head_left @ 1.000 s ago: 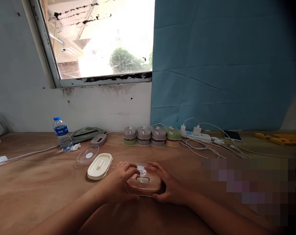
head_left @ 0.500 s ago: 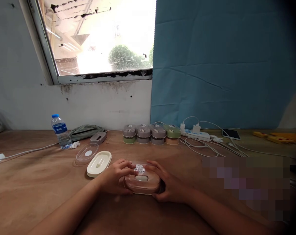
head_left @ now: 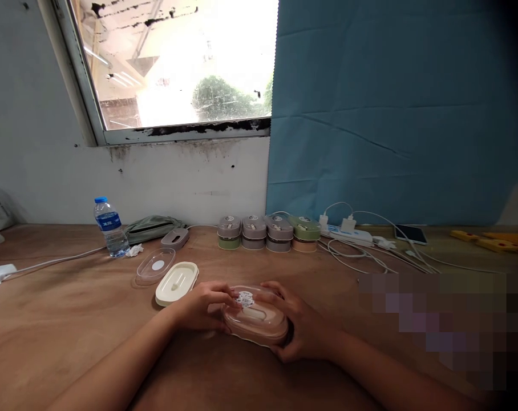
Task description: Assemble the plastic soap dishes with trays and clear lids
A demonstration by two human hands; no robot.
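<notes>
A pinkish oval lunch box [head_left: 254, 331] with a clear cover and a printed white label rests at the near middle of the wooden table, slightly askew. My left hand [head_left: 207, 305] grips its left side, fingers over the cover beside the label. Around the right side curls my right hand [head_left: 304, 322], with fingers on top and the thumb at the lower front edge. Left of the box lies a cream oval lid [head_left: 177, 283]. A clear oval cover [head_left: 145, 268] with a white round sticker is just behind that lid.
Several stacked lunch boxes [head_left: 254, 233] line the wall. At the back left are a water bottle [head_left: 109, 224], a green pouch [head_left: 156, 229] and a grey oval lid [head_left: 175, 238]. A power strip [head_left: 348, 234] with cables, a phone [head_left: 411, 234] and yellow tools [head_left: 494, 244] are right.
The lunch box has turned a little clockwise, its right end swinging nearer to me, with both hands still on it. The whole view has shifted slightly.
</notes>
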